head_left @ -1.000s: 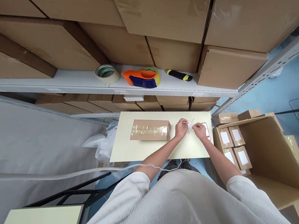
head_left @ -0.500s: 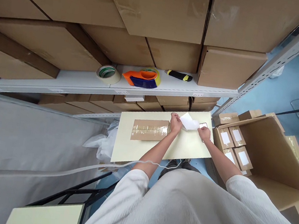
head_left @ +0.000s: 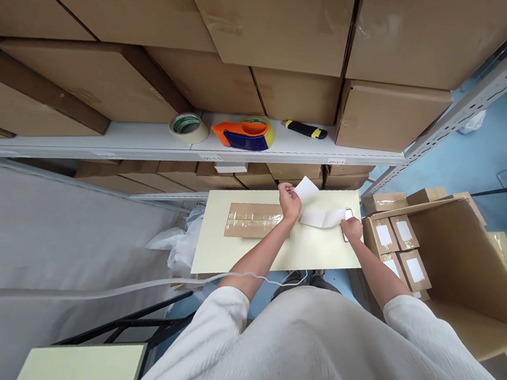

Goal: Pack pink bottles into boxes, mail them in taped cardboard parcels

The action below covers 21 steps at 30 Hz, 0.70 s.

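Note:
Over the pale yellow table (head_left: 213, 258), my left hand (head_left: 289, 201) is closed on a white label sheet (head_left: 307, 189), beside the right end of a taped cardboard box (head_left: 252, 220). A white paper strip (head_left: 322, 218) stretches from near my left hand to my right hand (head_left: 351, 228). The fingers of my right hand are closed on the strip's right end, next to a phone (head_left: 348, 213) lying on the table. Whether the sheet and the strip are joined is hidden behind my left hand.
A shelf (head_left: 149, 145) above the table holds large cartons, a tape roll (head_left: 189, 126), an orange tape dispenser (head_left: 244, 135) and a cutter (head_left: 305, 129). At right stands an open carton (head_left: 477, 270) beside small labelled boxes (head_left: 384, 235). A white cable (head_left: 132, 289) crosses in front.
My left hand has moved left over the box's end, and my right hand slightly right. The white paper between them now shows as a raised sheet and a longer strip.

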{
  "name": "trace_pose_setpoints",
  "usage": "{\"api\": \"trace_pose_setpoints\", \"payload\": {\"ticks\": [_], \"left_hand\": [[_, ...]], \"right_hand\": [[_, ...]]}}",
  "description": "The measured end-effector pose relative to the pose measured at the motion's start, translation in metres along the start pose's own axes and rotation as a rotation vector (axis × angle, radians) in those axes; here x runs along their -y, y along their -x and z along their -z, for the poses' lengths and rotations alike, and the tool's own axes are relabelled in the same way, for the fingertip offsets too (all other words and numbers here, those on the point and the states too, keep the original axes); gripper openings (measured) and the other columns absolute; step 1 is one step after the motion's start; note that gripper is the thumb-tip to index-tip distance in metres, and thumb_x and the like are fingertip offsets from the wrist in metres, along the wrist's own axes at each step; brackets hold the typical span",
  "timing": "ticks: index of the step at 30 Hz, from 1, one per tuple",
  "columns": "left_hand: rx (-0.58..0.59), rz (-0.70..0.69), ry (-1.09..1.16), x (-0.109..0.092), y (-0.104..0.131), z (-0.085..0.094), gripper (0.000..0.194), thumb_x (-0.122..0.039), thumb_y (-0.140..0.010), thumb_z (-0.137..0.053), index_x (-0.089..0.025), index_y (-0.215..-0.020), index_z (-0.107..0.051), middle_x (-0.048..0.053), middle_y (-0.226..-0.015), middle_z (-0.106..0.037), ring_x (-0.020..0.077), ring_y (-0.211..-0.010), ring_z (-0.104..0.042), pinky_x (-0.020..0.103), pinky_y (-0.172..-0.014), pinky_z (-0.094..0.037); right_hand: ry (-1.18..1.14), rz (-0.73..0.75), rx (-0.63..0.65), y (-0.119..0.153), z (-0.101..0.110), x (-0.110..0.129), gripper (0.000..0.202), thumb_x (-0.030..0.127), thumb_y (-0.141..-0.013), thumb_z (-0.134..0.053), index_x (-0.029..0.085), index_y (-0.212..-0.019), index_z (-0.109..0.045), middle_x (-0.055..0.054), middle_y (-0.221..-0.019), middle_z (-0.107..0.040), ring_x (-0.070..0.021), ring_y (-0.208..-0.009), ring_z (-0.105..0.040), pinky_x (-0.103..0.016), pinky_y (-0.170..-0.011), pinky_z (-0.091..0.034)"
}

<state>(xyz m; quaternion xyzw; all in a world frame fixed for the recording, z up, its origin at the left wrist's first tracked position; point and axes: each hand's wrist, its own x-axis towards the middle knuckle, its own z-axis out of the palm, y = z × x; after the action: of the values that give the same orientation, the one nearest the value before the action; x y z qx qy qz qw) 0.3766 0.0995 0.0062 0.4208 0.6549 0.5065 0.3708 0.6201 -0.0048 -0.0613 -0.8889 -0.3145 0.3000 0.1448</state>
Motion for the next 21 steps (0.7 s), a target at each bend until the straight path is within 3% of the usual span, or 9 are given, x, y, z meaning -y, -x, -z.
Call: {"api": "trace_pose_setpoints", "payload": {"ticks": [5, 8, 11, 13, 17, 21], "left_hand": [[0.083, -0.042, 0.003, 0.006, 0.011, -0.004, 0.030, 0.001, -0.092, -0.053, -0.025, -0.108, -0.054, 0.003, -0.102, -0.064, 0.0175, -0.098, -0.065, 0.030, -0.095, -0.049], [0.136, -0.044, -0.006, 0.010, 0.020, -0.007, 0.030, 0.000, -0.092, -0.053, -0.025, -0.108, -0.055, 0.002, -0.102, -0.065, 0.0179, -0.096, -0.064, 0.031, -0.094, -0.049], [0.166, -0.030, -0.014, 0.013, 0.028, -0.008, 0.029, 0.000, -0.092, -0.053, -0.025, -0.107, -0.057, 0.002, -0.101, -0.065, 0.0183, -0.094, -0.064, 0.031, -0.094, -0.050], [0.180, -0.017, -0.014, 0.013, 0.031, -0.008, 0.029, -0.001, -0.092, -0.054, -0.025, -0.107, -0.058, 0.002, -0.101, -0.065, 0.0185, -0.094, -0.064, 0.032, -0.094, -0.050], [0.183, 0.022, 0.010, 0.012, 0.034, -0.010, 0.028, -0.001, -0.090, -0.055, -0.025, -0.104, -0.059, 0.003, -0.102, -0.067, 0.0188, -0.097, -0.066, 0.033, -0.096, -0.050], [0.167, 0.084, 0.071, 0.008, 0.034, -0.008, 0.026, -0.003, -0.086, -0.055, -0.024, -0.101, -0.061, 0.003, -0.102, -0.067, 0.0179, -0.096, -0.067, 0.034, -0.094, -0.052]], "right_hand": [[0.055, 0.004, 0.050, 0.000, 0.004, -0.002, 0.012, 0.026, -0.081, -0.069, 0.020, -0.091, -0.073, -0.013, -0.095, -0.075, -0.0294, -0.092, -0.072, -0.034, -0.079, -0.052], [0.021, 0.088, 0.002, 0.002, 0.004, -0.004, 0.022, 0.027, -0.085, -0.063, 0.020, -0.104, -0.071, -0.014, -0.107, -0.073, -0.0287, -0.095, -0.068, -0.036, -0.081, -0.053], [-0.019, 0.295, -0.145, 0.005, 0.003, -0.003, 0.031, 0.026, -0.087, -0.056, 0.019, -0.116, -0.066, -0.016, -0.123, -0.067, -0.0305, -0.105, -0.064, -0.041, -0.088, -0.054], [-0.031, 0.460, -0.178, 0.009, 0.002, 0.001, 0.030, 0.023, -0.087, -0.055, 0.019, -0.115, -0.064, -0.016, -0.121, -0.065, -0.0321, -0.110, -0.061, -0.045, -0.095, -0.053], [-0.110, 0.770, -0.036, 0.023, -0.001, 0.021, 0.024, 0.029, -0.093, -0.059, 0.022, -0.116, -0.062, -0.013, -0.119, -0.064, -0.0306, -0.107, -0.061, -0.046, -0.098, -0.054], [-0.108, 0.960, 0.027, 0.045, -0.007, 0.043, 0.040, 0.043, -0.090, -0.076, 0.023, -0.122, -0.062, -0.013, -0.125, -0.063, -0.0331, -0.115, -0.061, -0.049, -0.103, -0.053]]}}
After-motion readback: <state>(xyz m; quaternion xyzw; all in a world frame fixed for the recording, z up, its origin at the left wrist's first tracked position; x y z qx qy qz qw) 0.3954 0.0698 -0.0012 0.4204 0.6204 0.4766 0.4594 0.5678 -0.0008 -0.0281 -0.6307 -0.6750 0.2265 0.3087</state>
